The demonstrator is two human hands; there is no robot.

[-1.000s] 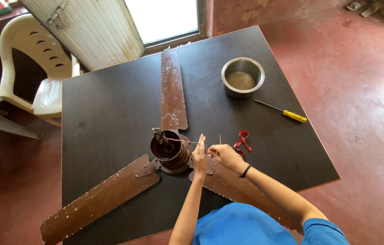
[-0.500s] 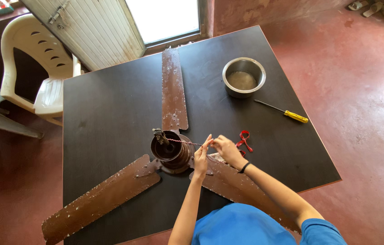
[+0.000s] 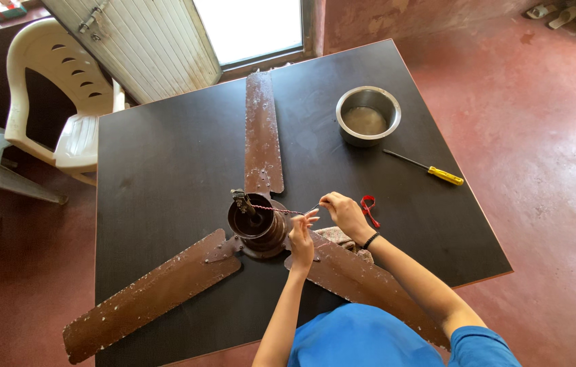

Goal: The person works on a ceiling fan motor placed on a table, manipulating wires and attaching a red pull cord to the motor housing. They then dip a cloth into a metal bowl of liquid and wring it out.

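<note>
A brown three-bladed ceiling fan lies on a dark table (image 3: 165,156), its motor hub (image 3: 255,224) in the middle. A thin twisted wire (image 3: 280,210) runs from the hub to the right. My right hand (image 3: 344,212) pinches the wire's far end. My left hand (image 3: 301,238) sits just below the wire beside the hub, fingers partly spread and touching it. Part of a cloth (image 3: 342,238) shows under my right wrist, on the near blade (image 3: 369,285).
A steel bowl (image 3: 368,115) stands at the table's far right. A yellow-handled screwdriver (image 3: 431,170) lies below it, and a small red tool (image 3: 369,207) sits next to my right hand. White plastic chairs (image 3: 63,95) stand to the left.
My hands have lowered slightly and spread along the wire, which now stretches straighter from the hub to my right hand.
</note>
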